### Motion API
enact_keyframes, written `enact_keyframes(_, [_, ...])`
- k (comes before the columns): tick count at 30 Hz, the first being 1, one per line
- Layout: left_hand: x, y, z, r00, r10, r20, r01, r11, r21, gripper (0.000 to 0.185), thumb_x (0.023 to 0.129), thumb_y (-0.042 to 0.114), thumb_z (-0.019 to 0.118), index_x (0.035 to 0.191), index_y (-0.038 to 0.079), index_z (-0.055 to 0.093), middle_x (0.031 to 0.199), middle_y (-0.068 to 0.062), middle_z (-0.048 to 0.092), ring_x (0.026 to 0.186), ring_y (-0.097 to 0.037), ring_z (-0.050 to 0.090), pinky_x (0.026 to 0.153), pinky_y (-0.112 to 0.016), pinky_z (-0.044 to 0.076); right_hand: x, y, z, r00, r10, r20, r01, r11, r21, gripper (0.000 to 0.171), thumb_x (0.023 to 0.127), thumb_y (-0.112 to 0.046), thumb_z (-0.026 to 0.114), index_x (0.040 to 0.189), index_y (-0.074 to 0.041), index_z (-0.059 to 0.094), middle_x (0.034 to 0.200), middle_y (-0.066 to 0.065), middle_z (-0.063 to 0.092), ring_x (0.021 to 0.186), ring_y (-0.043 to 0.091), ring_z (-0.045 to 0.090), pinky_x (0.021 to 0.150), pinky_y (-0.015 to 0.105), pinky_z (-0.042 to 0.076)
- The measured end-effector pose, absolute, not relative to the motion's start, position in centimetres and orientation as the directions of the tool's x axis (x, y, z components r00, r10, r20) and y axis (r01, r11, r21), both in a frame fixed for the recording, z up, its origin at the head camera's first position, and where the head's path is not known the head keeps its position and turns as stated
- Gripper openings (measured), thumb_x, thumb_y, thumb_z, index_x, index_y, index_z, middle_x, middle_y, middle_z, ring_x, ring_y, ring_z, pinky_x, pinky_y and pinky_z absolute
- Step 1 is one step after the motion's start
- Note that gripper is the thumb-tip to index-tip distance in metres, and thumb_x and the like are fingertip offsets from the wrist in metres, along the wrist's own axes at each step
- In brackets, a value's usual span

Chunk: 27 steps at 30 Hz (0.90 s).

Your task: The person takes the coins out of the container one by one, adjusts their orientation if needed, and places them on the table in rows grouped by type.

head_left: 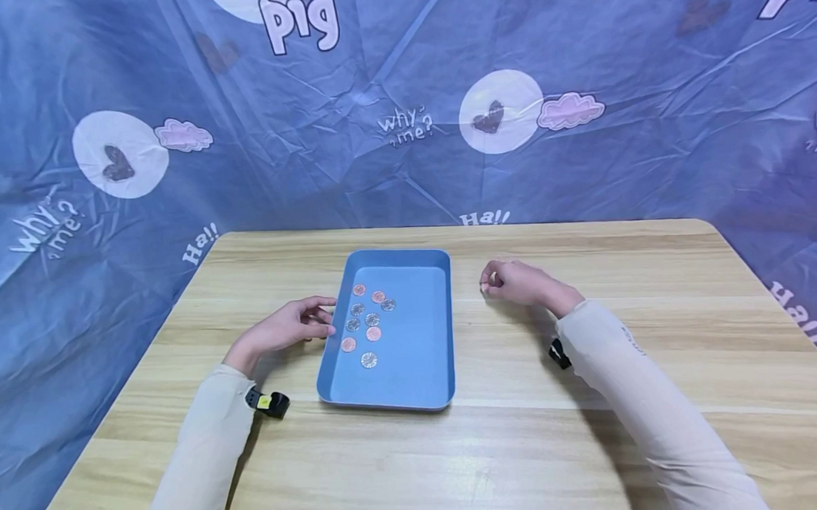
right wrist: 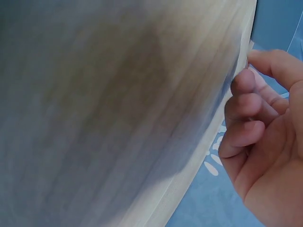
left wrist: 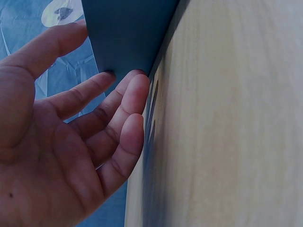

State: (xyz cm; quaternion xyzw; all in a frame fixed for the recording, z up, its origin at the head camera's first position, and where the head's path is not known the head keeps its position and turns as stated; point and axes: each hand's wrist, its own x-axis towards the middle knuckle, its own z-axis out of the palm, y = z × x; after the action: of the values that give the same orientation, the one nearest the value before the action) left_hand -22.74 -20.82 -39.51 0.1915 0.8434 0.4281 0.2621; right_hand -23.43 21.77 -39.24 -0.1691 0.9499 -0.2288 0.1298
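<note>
A blue rectangular tray (head_left: 414,362) lies on the table with several coins (head_left: 373,334) in its left half, some copper-coloured, some silver. At the tray's left side is my left hand (head_left: 294,322), its fingertips touching the outer wall and the thumb at the rim. In the left wrist view the fingers (left wrist: 135,97) are loosely bent against the tray wall (left wrist: 128,38). To the right of the tray, just above the table, my right hand (head_left: 517,282) pinches a small thin coin (right wrist: 246,64) between thumb and index finger, mostly hidden by the fingertips.
The wooden table (head_left: 516,450) extends around the tray on all sides. Behind it hangs a blue printed cloth (head_left: 348,166), which also runs along the left and right. Black wrist straps (head_left: 269,403) are on both forearms.
</note>
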Motion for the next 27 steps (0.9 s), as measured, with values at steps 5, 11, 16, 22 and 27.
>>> enact_keyframes(5, [-22.65, -21.01, -39.42, -0.791, 0.546, -0.276, 0.102, 0.563, 0.820, 0.065, 0.091, 0.020, 0.066, 0.145, -0.001, 0.037, 0.119, -0.022, 0.060, 0.096, -0.019, 0.063, 0.079, -0.030, 0.050, -23.48, 21.60, -39.26, -0.893, -0.403, -0.201, -0.269, 0.834, -0.481, 0.017, 0.093, -0.016, 0.059, 0.106, -0.007, 0.059, 0.094, 0.009, 0.067, 0.083, 0.019, 0.057, 0.082, 0.038, 0.047])
enact_keyframes(11, [-22.67, -20.98, -39.44, -0.791, 0.546, -0.276, 0.101, 0.561, 0.821, 0.065, 0.091, 0.020, 0.066, 0.145, -0.001, 0.037, 0.119, -0.021, 0.059, 0.096, -0.018, 0.061, 0.079, -0.029, 0.050, -23.49, 21.45, -39.15, -0.885, -0.413, -0.214, -0.273, 0.834, -0.479, 0.017, 0.093, -0.013, 0.058, 0.108, -0.005, 0.057, 0.092, 0.009, 0.064, 0.081, 0.019, 0.056, 0.083, 0.040, 0.047])
enact_keyframes(16, [-22.70, -20.77, -39.41, -0.788, 0.552, -0.272, 0.103, 0.554, 0.826, 0.064, 0.091, 0.018, 0.066, 0.145, -0.001, 0.038, 0.118, -0.021, 0.060, 0.097, -0.018, 0.061, 0.082, -0.028, 0.050, -23.56, 21.55, -39.22, -0.882, -0.411, -0.228, -0.257, 0.828, -0.499, 0.017, 0.093, -0.010, 0.057, 0.110, -0.004, 0.056, 0.090, 0.008, 0.062, 0.082, 0.019, 0.056, 0.084, 0.040, 0.047])
enact_keyframes(22, [-22.77, -20.82, -39.49, -0.787, 0.553, -0.274, 0.103, 0.555, 0.825, 0.064, 0.091, 0.018, 0.066, 0.145, -0.001, 0.037, 0.119, -0.021, 0.060, 0.097, -0.019, 0.061, 0.083, -0.029, 0.051, -23.55, 21.63, -39.34, -0.883, -0.408, -0.230, -0.233, 0.809, -0.539, 0.018, 0.092, -0.006, 0.057, 0.110, -0.003, 0.056, 0.087, 0.007, 0.062, 0.076, 0.016, 0.054, 0.077, 0.032, 0.044])
enact_keyframes(27, [-22.73, -20.83, -39.47, -0.788, 0.547, -0.281, 0.095, 0.561, 0.823, 0.065, 0.091, 0.019, 0.066, 0.146, 0.000, 0.036, 0.119, -0.022, 0.059, 0.096, -0.018, 0.061, 0.080, -0.030, 0.050, -23.46, 21.64, -39.29, -0.882, -0.405, -0.240, -0.215, 0.800, -0.560, 0.019, 0.092, -0.005, 0.057, 0.110, -0.002, 0.056, 0.086, 0.007, 0.062, 0.074, 0.015, 0.051, 0.072, 0.029, 0.043])
